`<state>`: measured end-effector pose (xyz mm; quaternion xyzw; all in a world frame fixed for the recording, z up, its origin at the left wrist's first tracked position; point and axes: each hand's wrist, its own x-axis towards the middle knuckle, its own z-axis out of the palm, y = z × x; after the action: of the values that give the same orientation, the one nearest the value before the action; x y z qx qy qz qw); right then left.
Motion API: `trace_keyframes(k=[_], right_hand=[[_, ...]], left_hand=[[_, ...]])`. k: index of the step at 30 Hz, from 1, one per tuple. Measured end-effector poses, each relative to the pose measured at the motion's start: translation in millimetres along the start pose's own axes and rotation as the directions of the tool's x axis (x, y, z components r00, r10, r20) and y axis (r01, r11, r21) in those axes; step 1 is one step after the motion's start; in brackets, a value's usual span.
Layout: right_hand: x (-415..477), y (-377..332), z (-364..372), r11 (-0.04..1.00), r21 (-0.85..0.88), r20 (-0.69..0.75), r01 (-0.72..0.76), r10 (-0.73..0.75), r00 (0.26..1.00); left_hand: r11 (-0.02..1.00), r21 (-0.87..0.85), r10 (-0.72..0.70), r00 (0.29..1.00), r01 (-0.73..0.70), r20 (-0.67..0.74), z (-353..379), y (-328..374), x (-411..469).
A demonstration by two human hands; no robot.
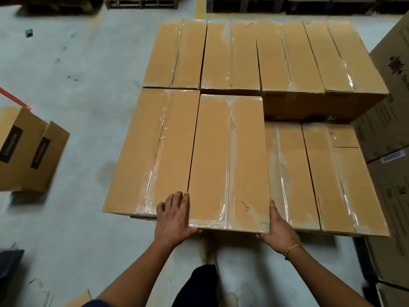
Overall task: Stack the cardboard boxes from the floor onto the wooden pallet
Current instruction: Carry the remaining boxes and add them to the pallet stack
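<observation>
A long taped cardboard box [228, 160] lies on the upper layer of the stack, next to a second upper box [152, 151] on its left. My left hand [174, 216] holds its near left corner, fingers along the seam between the two boxes. My right hand [277, 224] grips the near right corner, fingers down the box's right side. Lower-layer boxes [318, 178] lie to the right. A back row of several boxes [265, 56] stands behind. The pallet itself is hidden under the boxes.
Two cardboard boxes [28, 149] stand on the grey floor at the left. Large printed cartons [389, 134] rise along the right edge. Other pallets [141, 2] line the far wall. My legs and feet [205, 282] stand just before the stack.
</observation>
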<state>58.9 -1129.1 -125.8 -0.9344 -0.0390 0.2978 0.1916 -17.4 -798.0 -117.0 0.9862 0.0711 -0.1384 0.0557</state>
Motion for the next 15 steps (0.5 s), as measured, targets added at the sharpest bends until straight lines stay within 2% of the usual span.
trace_keyframes(k=[15], right_hand=[[21.5,-9.7,-16.2,0.999,-0.03,0.017,-0.037,0.037,0.999]], left_hand=[[0.993,0.116,-0.001,0.999,0.005,-0.034,-9.8,-2.0,22.3]])
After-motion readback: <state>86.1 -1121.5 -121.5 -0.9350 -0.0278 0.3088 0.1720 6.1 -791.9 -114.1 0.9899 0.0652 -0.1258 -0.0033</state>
